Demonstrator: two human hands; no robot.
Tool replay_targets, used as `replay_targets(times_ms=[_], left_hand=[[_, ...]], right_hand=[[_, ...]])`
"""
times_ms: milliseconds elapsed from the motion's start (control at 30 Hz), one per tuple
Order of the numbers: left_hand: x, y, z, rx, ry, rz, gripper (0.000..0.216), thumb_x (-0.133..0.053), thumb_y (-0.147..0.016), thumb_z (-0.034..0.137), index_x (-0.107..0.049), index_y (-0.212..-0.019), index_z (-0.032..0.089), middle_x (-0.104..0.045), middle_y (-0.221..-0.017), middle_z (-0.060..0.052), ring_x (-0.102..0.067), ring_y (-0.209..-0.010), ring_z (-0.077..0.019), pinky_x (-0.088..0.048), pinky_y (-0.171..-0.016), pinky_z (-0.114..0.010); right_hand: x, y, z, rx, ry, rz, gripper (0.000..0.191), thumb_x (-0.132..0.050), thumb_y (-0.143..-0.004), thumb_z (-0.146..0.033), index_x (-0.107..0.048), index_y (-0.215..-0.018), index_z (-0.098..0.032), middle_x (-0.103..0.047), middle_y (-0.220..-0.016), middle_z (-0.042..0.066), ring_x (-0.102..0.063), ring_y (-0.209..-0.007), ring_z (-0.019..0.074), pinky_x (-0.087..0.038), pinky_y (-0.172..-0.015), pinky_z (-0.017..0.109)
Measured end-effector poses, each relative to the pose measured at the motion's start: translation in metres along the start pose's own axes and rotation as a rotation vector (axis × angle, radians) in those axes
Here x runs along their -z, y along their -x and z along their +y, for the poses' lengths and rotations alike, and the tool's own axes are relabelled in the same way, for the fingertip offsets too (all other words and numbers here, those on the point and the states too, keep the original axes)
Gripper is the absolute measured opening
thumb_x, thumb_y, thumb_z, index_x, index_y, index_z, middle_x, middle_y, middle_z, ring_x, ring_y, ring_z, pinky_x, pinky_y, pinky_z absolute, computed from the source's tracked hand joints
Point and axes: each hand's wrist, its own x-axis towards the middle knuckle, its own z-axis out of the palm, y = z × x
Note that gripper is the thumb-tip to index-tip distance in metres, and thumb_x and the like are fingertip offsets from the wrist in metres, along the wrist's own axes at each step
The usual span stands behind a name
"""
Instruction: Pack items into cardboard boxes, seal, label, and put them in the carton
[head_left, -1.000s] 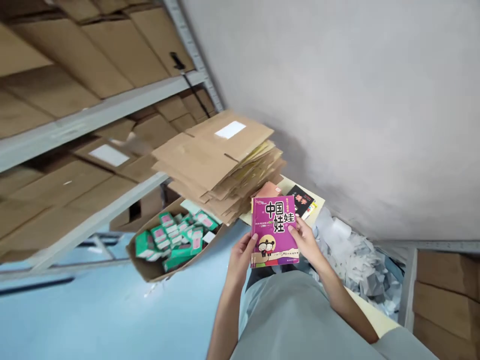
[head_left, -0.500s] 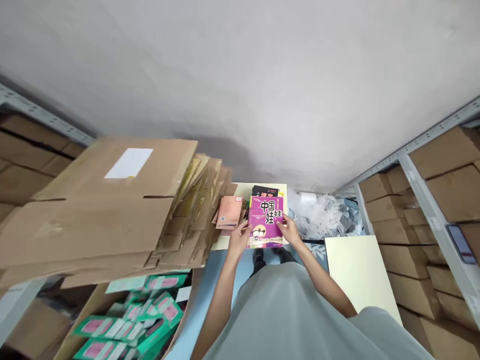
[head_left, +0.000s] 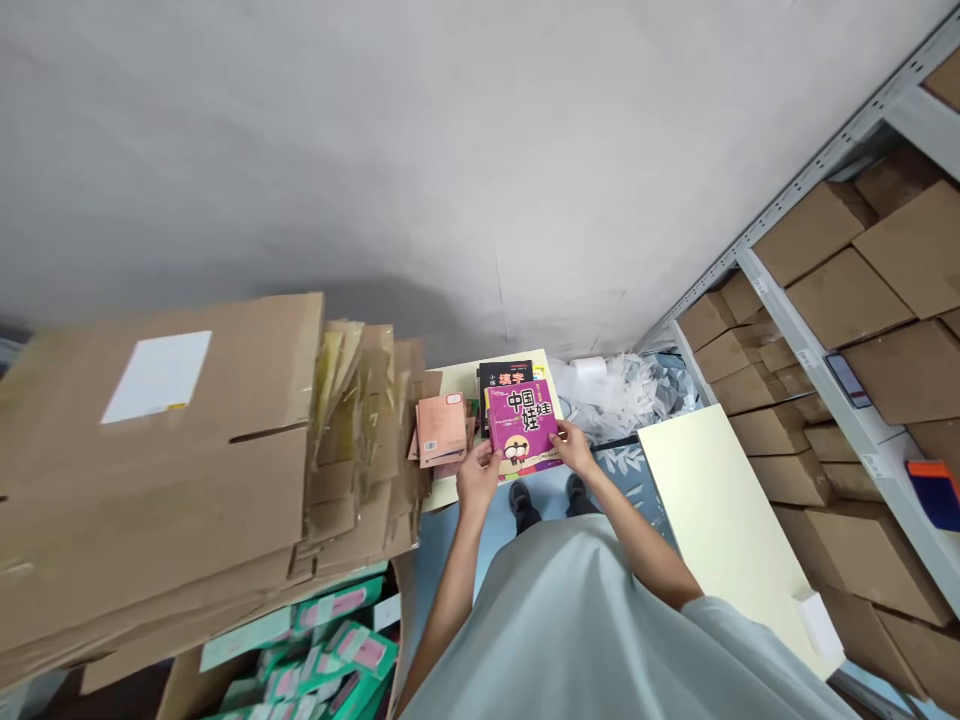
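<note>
A purple book (head_left: 525, 425) with large Chinese characters and cartoon figures on its cover is between my two hands. My left hand (head_left: 478, 478) grips its lower left edge, and my right hand (head_left: 574, 447) grips its right edge, thumbs on the cover. Just behind it lies a black book (head_left: 502, 376) with red lettering, partly covered by the purple one. To the left, a small stack of orange-pink books (head_left: 442, 428) rests on the pale table (head_left: 459, 378).
Flattened cardboard boxes (head_left: 187, 480) are piled high on the left, above a carton of green-and-pink packs (head_left: 352, 650). Crumpled white packing scraps (head_left: 630, 395) fill a bin on the right, near a cream tabletop (head_left: 720, 520). Shelves of brown boxes (head_left: 847, 300) line the right side, with a phone (head_left: 848, 380).
The view has turned to the right, showing more of the right shelves. Both hands still hold the purple book, which is slightly tilted now and shows more of the black book behind.
</note>
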Motion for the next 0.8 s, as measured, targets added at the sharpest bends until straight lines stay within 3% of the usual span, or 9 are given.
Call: replay_targets(times_ms=[167, 300, 400, 533, 667, 800], left_hand=[[-0.017, 0.014, 0.033, -0.091, 0.154, -0.199, 0.065, -0.085, -0.074, 0.061, -0.078, -0.119, 0.015, -0.083, -0.115, -0.016, -0.08, -0.096, -0.0287, -0.065, -0.085, -0.039], [-0.065, 0.023, 0.069, -0.166, 0.085, -0.325, 0.077, -0.088, -0.068, 0.069, -0.079, -0.121, 0.015, -0.083, -0.114, -0.015, -0.08, -0.102, -0.03, -0.065, -0.091, -0.041], [-0.122, 0.035, 0.096, -0.204, 0.037, -0.486, 0.08, -0.09, -0.066, 0.071, -0.08, -0.122, 0.014, -0.084, -0.113, -0.016, -0.08, -0.106, -0.0319, -0.065, -0.096, -0.044], [-0.213, 0.068, 0.122, -0.174, -0.012, -0.725, 0.083, -0.093, -0.064, 0.07, -0.08, -0.123, 0.014, -0.084, -0.115, -0.016, -0.079, -0.11, -0.0341, -0.065, -0.099, -0.047], [-0.303, 0.114, 0.134, -0.136, -0.081, -0.93, 0.078, -0.098, -0.059, 0.066, -0.08, -0.116, 0.015, -0.081, -0.125, -0.018, -0.075, -0.123, -0.0352, -0.06, -0.109, -0.048], [-0.381, 0.16, 0.136, -0.083, -0.18, -1.135, 0.075, -0.099, -0.059, 0.064, -0.08, -0.113, 0.015, -0.082, -0.121, -0.016, -0.077, -0.116, -0.032, -0.06, -0.108, -0.046]], right_hand=[[0.047, 0.016, 0.01, 0.042, -0.171, 0.024, 0.038, -0.069, -0.084, -0.041, -0.078, -0.113, -0.019, -0.083, -0.111, 0.009, -0.073, -0.09, 0.0252, -0.061, -0.088, 0.041], [0.105, 0.045, 0.027, 0.047, -0.381, 0.195, 0.047, -0.079, -0.079, -0.05, -0.076, -0.116, -0.021, -0.082, -0.109, 0.007, -0.072, -0.086, 0.0235, -0.062, -0.087, 0.041], [0.153, 0.075, 0.045, 0.026, -0.521, 0.368, 0.046, -0.085, -0.077, -0.05, -0.074, -0.113, -0.023, -0.08, -0.105, 0.006, -0.073, -0.089, 0.0236, -0.063, -0.091, 0.041], [0.214, 0.126, 0.078, -0.007, -0.666, 0.583, 0.046, -0.087, -0.076, -0.051, -0.07, -0.11, -0.025, -0.077, -0.114, 0.007, -0.073, -0.098, 0.0242, -0.064, -0.087, 0.039], [0.265, 0.179, 0.118, -0.042, -0.774, 0.787, 0.049, -0.087, -0.076, -0.053, -0.067, -0.11, -0.025, -0.076, -0.113, 0.008, -0.072, -0.1, 0.0243, -0.064, -0.083, 0.037], [0.307, 0.224, 0.152, -0.077, -0.828, 0.98, 0.049, -0.087, -0.077, -0.054, -0.068, -0.111, -0.025, -0.075, -0.113, 0.007, -0.071, -0.099, 0.0231, -0.064, -0.084, 0.036]])
